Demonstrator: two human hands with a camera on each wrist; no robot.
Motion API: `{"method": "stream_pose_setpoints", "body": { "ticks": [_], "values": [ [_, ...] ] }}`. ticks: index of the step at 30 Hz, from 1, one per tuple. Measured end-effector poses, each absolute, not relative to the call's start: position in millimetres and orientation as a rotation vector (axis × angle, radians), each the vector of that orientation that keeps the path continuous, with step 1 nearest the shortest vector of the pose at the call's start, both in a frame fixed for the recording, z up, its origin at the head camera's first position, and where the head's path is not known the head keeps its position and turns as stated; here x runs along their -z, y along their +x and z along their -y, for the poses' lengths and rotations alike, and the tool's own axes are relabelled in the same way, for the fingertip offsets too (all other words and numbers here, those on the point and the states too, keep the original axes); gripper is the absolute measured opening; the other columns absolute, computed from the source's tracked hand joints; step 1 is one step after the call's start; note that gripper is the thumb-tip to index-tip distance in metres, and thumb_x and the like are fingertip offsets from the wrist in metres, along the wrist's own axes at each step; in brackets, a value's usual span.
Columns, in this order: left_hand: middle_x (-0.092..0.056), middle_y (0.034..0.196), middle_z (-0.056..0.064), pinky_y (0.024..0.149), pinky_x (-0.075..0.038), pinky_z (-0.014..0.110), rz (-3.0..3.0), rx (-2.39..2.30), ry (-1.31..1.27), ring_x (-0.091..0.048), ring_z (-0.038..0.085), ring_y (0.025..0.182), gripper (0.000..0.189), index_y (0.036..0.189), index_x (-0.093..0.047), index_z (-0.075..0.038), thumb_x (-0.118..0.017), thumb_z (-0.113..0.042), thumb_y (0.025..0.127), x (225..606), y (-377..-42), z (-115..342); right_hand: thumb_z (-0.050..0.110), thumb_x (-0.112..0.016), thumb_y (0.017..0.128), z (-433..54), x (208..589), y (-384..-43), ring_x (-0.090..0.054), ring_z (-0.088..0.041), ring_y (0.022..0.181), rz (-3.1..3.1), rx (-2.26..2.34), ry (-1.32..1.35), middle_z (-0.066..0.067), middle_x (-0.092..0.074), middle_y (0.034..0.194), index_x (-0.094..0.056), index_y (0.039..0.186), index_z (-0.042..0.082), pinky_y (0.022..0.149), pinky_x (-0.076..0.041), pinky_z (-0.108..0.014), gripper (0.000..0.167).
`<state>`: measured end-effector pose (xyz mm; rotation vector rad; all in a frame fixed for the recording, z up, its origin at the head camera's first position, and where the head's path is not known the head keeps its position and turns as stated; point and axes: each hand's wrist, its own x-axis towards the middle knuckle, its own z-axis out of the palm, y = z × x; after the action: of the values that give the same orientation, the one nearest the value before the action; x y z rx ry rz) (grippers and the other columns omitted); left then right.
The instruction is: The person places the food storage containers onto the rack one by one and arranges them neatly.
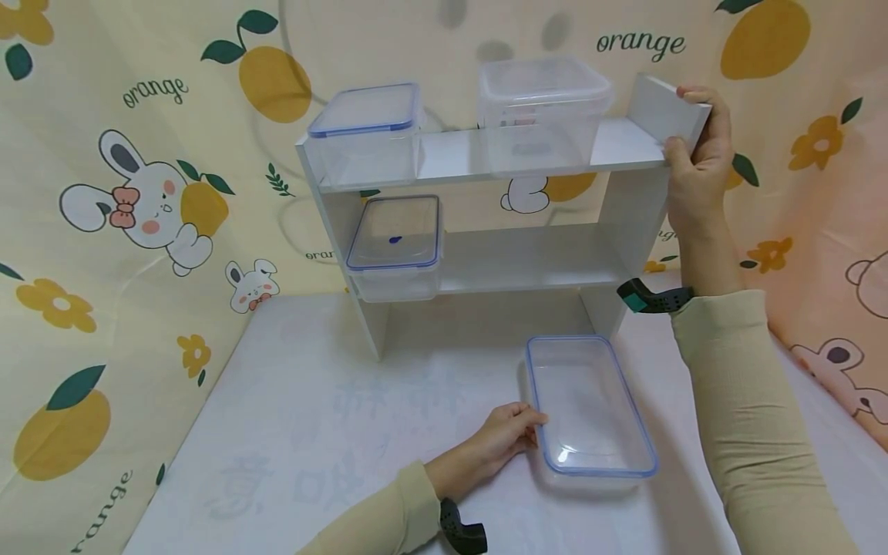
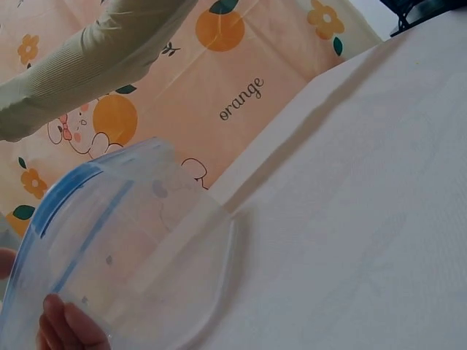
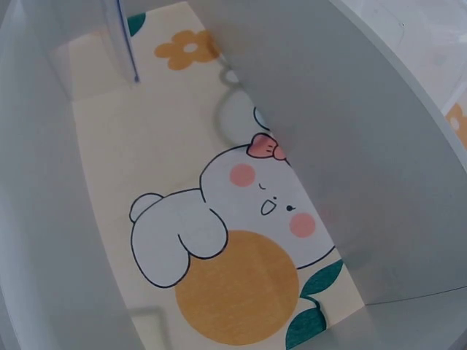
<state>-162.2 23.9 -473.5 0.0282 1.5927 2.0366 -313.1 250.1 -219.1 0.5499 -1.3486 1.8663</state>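
Note:
On the white cloth in front of the shelf lies a clear food container (image 1: pixel 590 408) with a blue-edged lid. My left hand (image 1: pixel 496 439) grips its left rim, the thumb on top; in the left wrist view the curled fingertips (image 2: pixel 62 324) show against the clear side. Up at the right, my right hand (image 1: pixel 704 154) holds the raised end panel of the white shelf (image 1: pixel 534 266), thumb in front and fingers over the top. The right wrist view shows the shelf's boards (image 3: pixel 350 131) but not the hand.
A blue-lidded container (image 1: pixel 364 150) and a taller clear one (image 1: pixel 541 123) stand on the top board. Another container (image 1: pixel 395 250) sits at the left of the middle board. Behind hangs a patterned cloth (image 1: pixel 159 308) with oranges and rabbits.

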Motion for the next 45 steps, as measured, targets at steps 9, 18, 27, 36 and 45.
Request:
{"method": "stream_pose_setpoints", "body": {
  "ticks": [9, 18, 27, 36, 45],
  "values": [
    [-0.055, 0.066, -0.005, 0.063, -0.047, 0.017, -1.62, -2.024, 0.024, -0.053, 0.007, 0.064, 0.006, 0.081, -0.055, -0.011, -0.059, -0.011, 0.086, 472, -164, -17, -0.015, -0.041, 0.086, -249, 219, -312, -0.041, -0.021, 0.125, 1.36, -1.853, 0.564, -0.005, -0.047, 0.138, -0.053, 0.118, 0.012, 0.118, -0.032, -0.033, 0.043],
    [-0.055, 0.065, -0.006, 0.063, -0.046, 0.018, -1.627, -2.013, 0.065, -0.051, 0.007, 0.064, 0.009, 0.078, -0.053, -0.013, -0.058, -0.011, 0.085, 461, -168, -8, -0.015, -0.04, 0.086, -249, 219, -312, -0.042, -0.022, 0.126, 1.36, -1.844, 0.566, -0.005, -0.047, 0.138, -0.053, 0.117, 0.012, 0.118, -0.033, -0.033, 0.043],
    [-0.056, 0.063, -0.007, 0.064, -0.046, 0.018, -1.596, -2.041, 0.097, -0.053, 0.006, 0.062, 0.01, 0.077, -0.053, -0.013, -0.057, -0.01, 0.085, 453, -174, -1, -0.015, -0.041, 0.086, -249, 219, -311, -0.041, -0.021, 0.127, 1.365, -1.855, 0.539, -0.005, -0.047, 0.138, -0.053, 0.117, 0.012, 0.118, -0.032, -0.032, 0.043],
    [-0.055, 0.066, -0.008, 0.066, -0.047, 0.018, -1.634, -2.034, 0.144, -0.053, 0.005, 0.063, 0.004, 0.084, -0.053, -0.011, -0.055, -0.013, 0.086, 440, -178, 6, -0.016, -0.041, 0.085, -249, 218, -311, -0.042, -0.022, 0.127, 1.344, -1.868, 0.543, -0.005, -0.048, 0.137, -0.054, 0.117, 0.011, 0.118, -0.033, -0.032, 0.043],
    [-0.056, 0.066, -0.008, 0.066, -0.048, 0.018, -1.638, -2.04, 0.129, -0.053, 0.005, 0.063, 0.005, 0.083, -0.054, -0.011, -0.056, -0.013, 0.087, 431, -176, 10, -0.016, -0.04, 0.086, -250, 219, -311, -0.041, -0.021, 0.126, 1.348, -1.889, 0.536, -0.003, -0.048, 0.137, -0.053, 0.117, 0.012, 0.118, -0.032, -0.033, 0.044]
  ]
}}
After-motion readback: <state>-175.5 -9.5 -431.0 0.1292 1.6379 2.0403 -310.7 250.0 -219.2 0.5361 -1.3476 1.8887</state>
